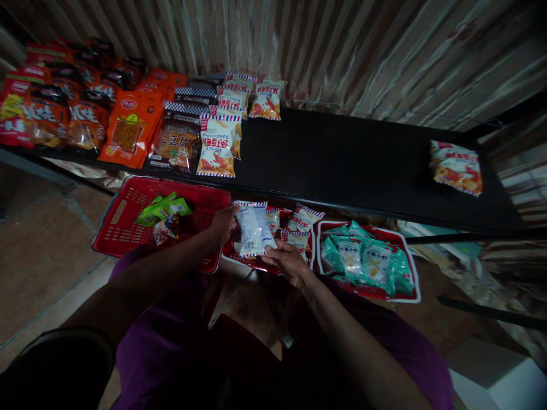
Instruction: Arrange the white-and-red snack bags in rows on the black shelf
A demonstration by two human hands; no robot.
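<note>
Between my two hands is a white snack bag (255, 230) with its printed back and barcode facing up. My left hand (224, 224) grips its left edge, and my right hand (291, 262) pinches the lower right corner. Just below the bag is the middle red basket (313, 250), where more bags (304, 219) of the striped-edge snack lie. Ahead on the black shelf (333, 154), similar white-and-orange snack bags (217, 145) stand in a row, front side up.
Left, a red basket (123, 213) holds green packets (164, 209) and a small shiny packet (166, 229). Right, a white-rimmed basket (416, 285) holds teal bags (363, 259). Brown bags (175, 139), orange bags (128, 128) and a lone snack bag (456, 167) lie on the shelf.
</note>
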